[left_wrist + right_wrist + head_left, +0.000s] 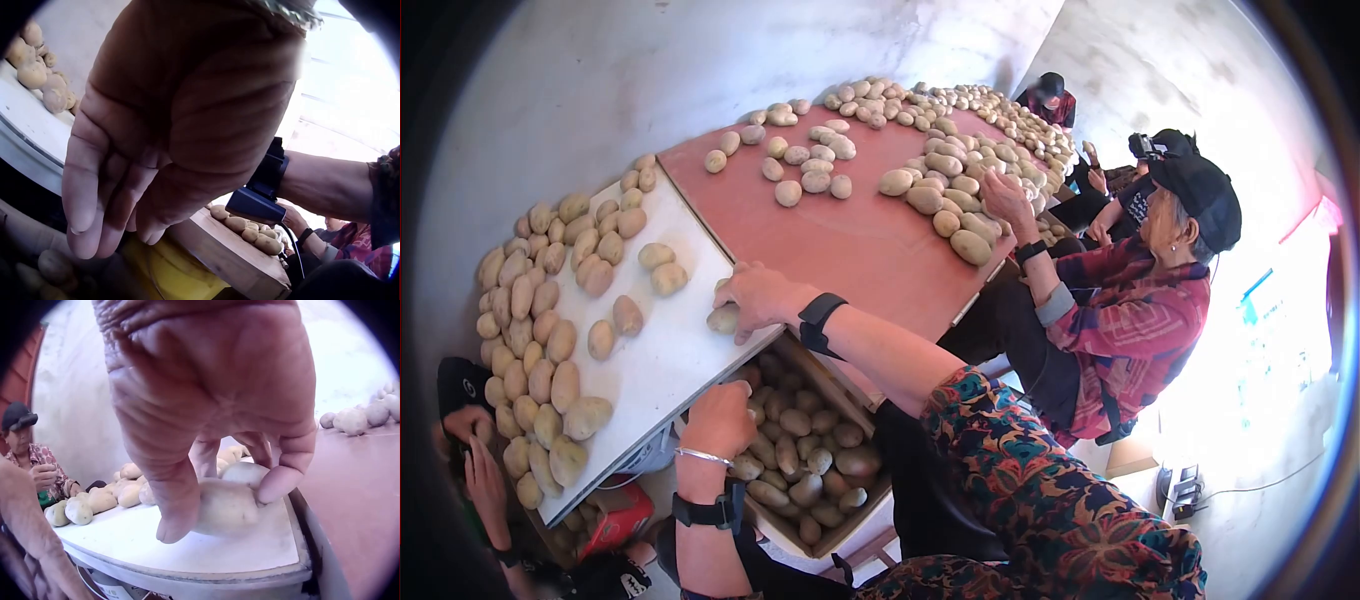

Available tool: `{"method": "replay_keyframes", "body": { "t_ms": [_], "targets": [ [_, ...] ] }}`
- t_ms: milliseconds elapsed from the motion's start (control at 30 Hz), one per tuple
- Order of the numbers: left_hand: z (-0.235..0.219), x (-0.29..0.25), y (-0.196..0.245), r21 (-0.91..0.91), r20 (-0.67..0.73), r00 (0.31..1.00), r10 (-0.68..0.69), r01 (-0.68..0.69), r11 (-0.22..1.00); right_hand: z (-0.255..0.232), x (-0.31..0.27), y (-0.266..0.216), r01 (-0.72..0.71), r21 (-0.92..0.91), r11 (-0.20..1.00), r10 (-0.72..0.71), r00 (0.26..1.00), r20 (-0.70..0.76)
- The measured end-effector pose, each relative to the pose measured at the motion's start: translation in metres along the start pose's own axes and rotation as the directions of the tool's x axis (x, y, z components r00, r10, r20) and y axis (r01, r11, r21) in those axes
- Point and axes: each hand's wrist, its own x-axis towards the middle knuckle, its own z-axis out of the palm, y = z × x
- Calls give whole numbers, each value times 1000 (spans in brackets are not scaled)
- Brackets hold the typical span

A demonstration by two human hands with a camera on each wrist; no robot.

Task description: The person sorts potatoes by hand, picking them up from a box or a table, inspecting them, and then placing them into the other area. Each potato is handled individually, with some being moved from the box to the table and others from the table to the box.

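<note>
My right hand (762, 297) is at the near right edge of the white board (662, 335). Its fingers and thumb curl round a potato (226, 509), low over the white top in the right wrist view. A second potato (245, 472) shows just behind it there. Over the corner of a wooden box of potatoes (805, 450), my left hand (720, 418) hangs with its fingers pointing down. In the left wrist view its fingers (84, 181) are loosely bent, with nothing in them. A bracelet (703, 457) circles that wrist.
Potatoes (530, 330) lie piled along the white board's far side. Beside it a reddish board (830, 235) bears more heaps (970, 175). A person in a plaid shirt (1130, 320) sits at right, another person's hands (475, 450) show at lower left. A yellow bucket (169, 269) stands below.
</note>
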Motion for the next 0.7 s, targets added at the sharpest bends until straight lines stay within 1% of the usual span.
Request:
{"method": "replay_keyframes", "body": {
  "t_ms": [133, 233, 267, 300, 333, 467, 533, 567, 600, 633, 667, 700],
  "targets": [
    [-3, -3, 3, -27, -1, 999, -36, 36, 999, 4, 4, 6, 11, 14, 1000, -11, 1000, -2],
    [-2, -3, 1, -8, -9, 1000, -10, 10, 1000, 3, 4, 8, 18, 52, 998, -18, 1000, 8],
    [-2, -4, 1, -9, -5, 1000, -8, 8, 1000, 3, 5, 9, 41, 62, 997, -41, 999, -7],
    [-3, -6, 1, -25, -29, 1000, -5, 4, 1000, 3, 3, 11, 62, 70, 996, -60, 998, -23],
    [-3, -5, 1, -41, -51, 999, -1, -1, 999, 2, 2, 12, 53, 70, 996, -52, 998, -21],
    [-5, -1, 0, -14, -7, 1000, -27, 27, 1000, 2, 6, 12, 72, 72, 995, -71, 997, -25],
    [-3, -3, 0, -63, -56, 998, -8, 4, 998, 2, 2, 14, 75, 78, 994, -74, 997, -25],
    [3, -4, 1, -68, -36, 999, -6, 4, 998, 2, 1, 17, 56, 126, 990, -54, 998, -20],
    [4, -5, 0, -56, -76, 997, 33, -37, 998, 3, 3, 17, 50, 166, 985, -47, 999, -22],
    [1, -5, -3, -37, -134, 989, 67, -73, 997, 4, 8, 19, 112, 104, 988, -110, 994, -22],
    [-2, -3, -5, -29, -157, 986, 58, -63, 998, 3, 12, 16, 134, 93, 987, -131, 991, -32],
    [0, -2, -6, -18, -129, 990, 61, -64, 998, 1, 8, 11, 83, 76, 994, -83, 997, -7]
  ]
}}
